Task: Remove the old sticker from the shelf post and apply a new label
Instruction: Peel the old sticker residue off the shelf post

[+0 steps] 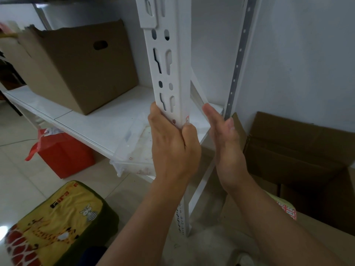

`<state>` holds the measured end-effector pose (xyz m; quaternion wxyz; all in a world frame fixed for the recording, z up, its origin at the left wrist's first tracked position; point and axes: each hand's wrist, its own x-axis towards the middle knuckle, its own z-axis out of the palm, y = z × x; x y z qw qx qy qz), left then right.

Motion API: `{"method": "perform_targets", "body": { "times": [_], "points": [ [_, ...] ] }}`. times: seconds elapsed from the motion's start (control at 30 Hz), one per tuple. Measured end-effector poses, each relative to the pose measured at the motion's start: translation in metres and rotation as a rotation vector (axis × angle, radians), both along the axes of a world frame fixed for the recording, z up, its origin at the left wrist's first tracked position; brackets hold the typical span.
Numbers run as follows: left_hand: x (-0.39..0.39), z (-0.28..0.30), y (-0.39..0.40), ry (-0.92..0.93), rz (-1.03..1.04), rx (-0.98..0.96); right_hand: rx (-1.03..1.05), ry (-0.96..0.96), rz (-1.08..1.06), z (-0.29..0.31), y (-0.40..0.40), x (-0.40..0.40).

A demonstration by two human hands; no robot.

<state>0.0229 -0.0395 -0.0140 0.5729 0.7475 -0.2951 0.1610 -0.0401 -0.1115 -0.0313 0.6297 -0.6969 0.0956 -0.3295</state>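
Note:
A white slotted shelf post rises through the middle of the view. My left hand grips the post just above shelf height, fingers curled round its front edge. A small sticker with red marks shows on the post's right face, right above my left thumb. My right hand is held flat and upright to the right of the post, fingers straight, holding nothing. A sheet of red-and-white labels lies on a cardboard box at the lower right, partly hidden by my right forearm.
A brown cardboard box stands on the white shelf, with a clear plastic tray at its front edge. An open cardboard box sits at the right by the wall. A red bag and a yellow cushion are on the floor.

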Motion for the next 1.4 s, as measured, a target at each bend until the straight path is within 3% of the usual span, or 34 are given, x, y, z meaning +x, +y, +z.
{"method": "perform_targets", "body": {
  "times": [0.33,0.63,0.8,1.0,1.1,1.4],
  "points": [
    [-0.007,0.000,-0.007,-0.002,0.043,-0.056,-0.048,-0.051,0.033,0.003,0.004,-0.004],
    [-0.003,-0.003,-0.009,-0.042,0.068,-0.093,-0.280,-0.019,0.047,0.009,0.007,-0.013],
    [-0.003,-0.002,-0.011,-0.025,0.052,-0.155,-0.460,0.081,0.035,0.010,0.002,-0.012],
    [0.000,-0.007,-0.012,-0.052,0.046,-0.158,-0.461,0.145,0.028,0.012,-0.003,-0.013],
    [0.001,-0.008,-0.012,-0.064,0.047,-0.157,-0.472,0.114,0.033,0.014,-0.003,-0.013],
    [0.000,-0.006,-0.010,-0.027,0.062,-0.143,-0.773,-0.020,-0.056,0.026,0.001,-0.012]
  ]
}}
